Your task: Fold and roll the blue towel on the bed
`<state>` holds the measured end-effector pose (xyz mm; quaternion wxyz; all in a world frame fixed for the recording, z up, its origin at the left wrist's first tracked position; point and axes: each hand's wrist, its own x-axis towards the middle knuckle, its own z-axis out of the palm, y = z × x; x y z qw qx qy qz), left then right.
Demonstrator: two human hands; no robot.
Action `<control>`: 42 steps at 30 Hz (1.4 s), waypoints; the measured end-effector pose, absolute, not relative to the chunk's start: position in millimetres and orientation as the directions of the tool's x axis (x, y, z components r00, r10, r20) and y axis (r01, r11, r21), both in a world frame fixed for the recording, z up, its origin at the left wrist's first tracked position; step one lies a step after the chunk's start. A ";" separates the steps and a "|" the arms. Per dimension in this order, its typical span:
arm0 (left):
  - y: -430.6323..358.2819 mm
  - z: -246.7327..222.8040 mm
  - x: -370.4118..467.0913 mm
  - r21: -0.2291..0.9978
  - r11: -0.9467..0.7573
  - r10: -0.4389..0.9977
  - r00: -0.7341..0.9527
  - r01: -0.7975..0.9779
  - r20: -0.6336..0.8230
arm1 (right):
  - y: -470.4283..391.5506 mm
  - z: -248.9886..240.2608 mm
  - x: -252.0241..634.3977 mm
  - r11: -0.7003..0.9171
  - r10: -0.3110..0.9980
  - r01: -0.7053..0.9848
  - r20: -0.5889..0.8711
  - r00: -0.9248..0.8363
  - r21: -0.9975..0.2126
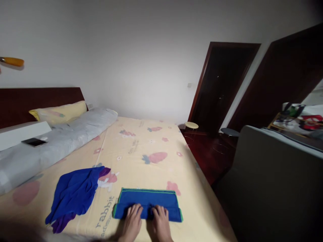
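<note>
While both hands, the left hand (131, 220) and the right hand (159, 222), lie flat side by side on the blue towel (147, 203) near the bed's (151, 141) front edge, they seem to be pressing a fold. Next it likely needs another neat fold, edges lined up.

Both wrists are cut off by the bottom edge of the view, and the near edge of the folded blue towel (147, 203) is covered by the left hand (131, 223) and right hand (159, 225). The bed's (141, 148) near-left corner is blurred
</note>
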<state>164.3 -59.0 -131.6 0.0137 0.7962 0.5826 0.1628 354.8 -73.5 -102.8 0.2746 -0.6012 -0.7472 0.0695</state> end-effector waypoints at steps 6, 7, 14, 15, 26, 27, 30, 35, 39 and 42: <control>-65.8 -144.6 149.1 0.164 -0.285 0.941 0.243 0.944 0.234 | -81.4 -128.1 373.7 0.176 0.947 0.904 0.318 -0.047 -0.389; -67.0 -145.3 129.6 0.153 -0.243 0.950 0.203 0.958 0.237 | -83.2 -131.5 394.5 0.134 0.951 0.924 0.308 -0.018 -0.358; -70.2 -144.1 37.6 0.124 -0.242 0.958 0.216 0.962 0.191 | -92.6 -115.0 482.3 0.128 0.982 0.953 0.166 -0.084 -0.274; -69.6 -141.5 37.9 0.123 -0.243 0.958 0.218 0.962 0.186 | -91.9 -108.6 481.3 0.130 0.983 0.954 0.159 -0.089 -0.272; -8.5 -93.1 54.6 0.299 0.014 0.995 -0.044 0.954 0.093 | -32.5 -68.1 481.0 -0.103 0.993 0.966 0.030 0.113 -0.238; -0.6 -90.1 59.5 0.292 0.070 0.991 -0.101 0.954 0.092 | -25.7 -67.7 480.3 -0.137 0.988 0.963 0.041 0.150 -0.231; 8.8 -89.2 82.5 0.267 0.162 0.968 -0.205 0.950 0.144 | -15.6 -71.4 467.8 -0.205 0.969 0.955 0.091 0.229 -0.214; -11.4 -109.7 138.5 0.208 -0.131 0.968 0.079 0.969 0.238 | -21.9 -95.3 420.2 -0.012 0.960 0.956 0.263 0.093 -0.292; -19.5 -118.0 182.3 0.211 -0.280 0.957 0.256 0.937 0.136 | -25.7 -118.7 371.5 0.191 0.953 0.907 0.294 -0.078 -0.376; -15.7 -113.1 199.8 0.223 -0.324 0.946 0.319 0.919 0.061 | -23.2 -130.3 344.9 0.313 0.929 0.858 0.320 -0.187 -0.407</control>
